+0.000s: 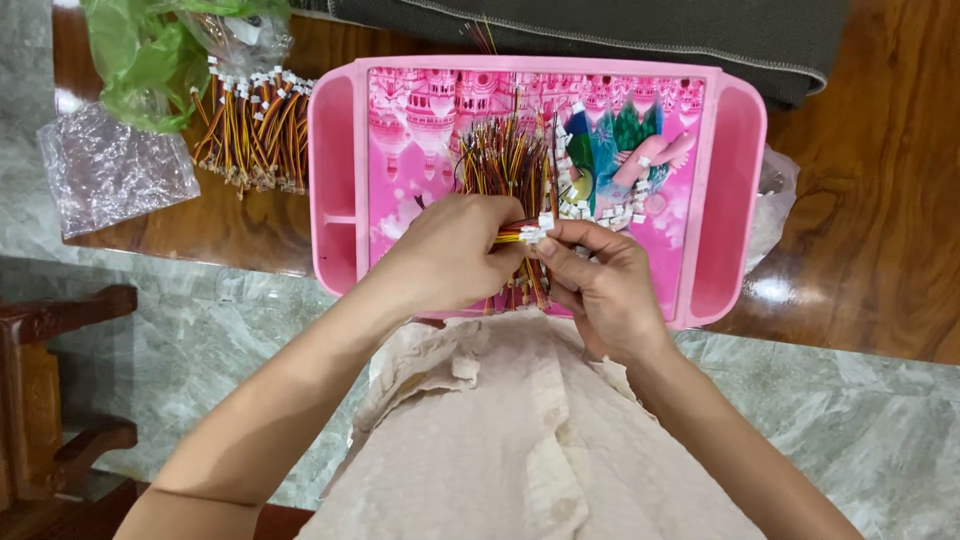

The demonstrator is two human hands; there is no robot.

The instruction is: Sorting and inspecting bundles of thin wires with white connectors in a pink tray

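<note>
Wire bundle (pixel 520 233) pinched between both hands above tray's near edge (pixel 690 318).

Both forearms come up from the bottom edge and converge toward the middle, bare to the elbow. The left hand (pixel 445 255) lies knuckles up, back toward the camera, fingers curled under and closed in a grip, thumb hidden beneath. The right hand (pixel 600 280) sits just beside it, wrist bent slightly inward, thumb and forefinger pinched together at their tips, the other fingers folded loosely below. The two hands almost touch at the fingertips.
</note>
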